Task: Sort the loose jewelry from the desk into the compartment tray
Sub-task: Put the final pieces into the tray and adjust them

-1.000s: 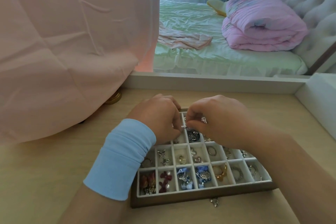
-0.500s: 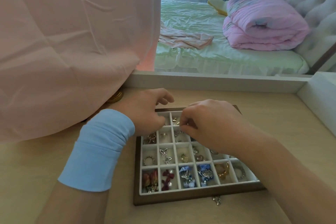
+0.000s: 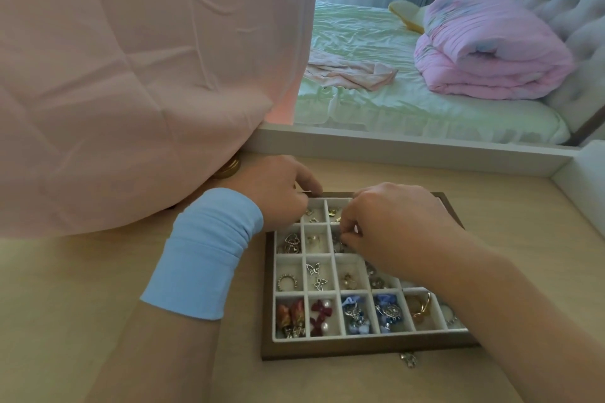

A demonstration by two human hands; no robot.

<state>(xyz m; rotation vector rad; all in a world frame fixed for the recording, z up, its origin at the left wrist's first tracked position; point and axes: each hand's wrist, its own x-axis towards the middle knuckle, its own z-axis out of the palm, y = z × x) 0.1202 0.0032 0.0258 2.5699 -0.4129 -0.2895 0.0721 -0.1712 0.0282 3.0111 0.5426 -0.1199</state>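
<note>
Separated since a second ago, both hands are lowered onto the compartment tray (image 3: 360, 350). The left hand (image 3: 275, 193) is curled against its far-left corner; a grip cannot be confirmed. The right hand's (image 3: 393, 226) fingertips (image 3: 347, 234) are pinched together on a mostly hidden jewelry piece (image 3: 339, 243), inside a second-row compartment.

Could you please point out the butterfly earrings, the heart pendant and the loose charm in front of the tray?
butterfly earrings (image 3: 312, 269): head view, on the upper butterfly's wings.
heart pendant (image 3: 292, 241): head view, on the studded heart.
loose charm (image 3: 408, 360): head view, on its middle.
</note>
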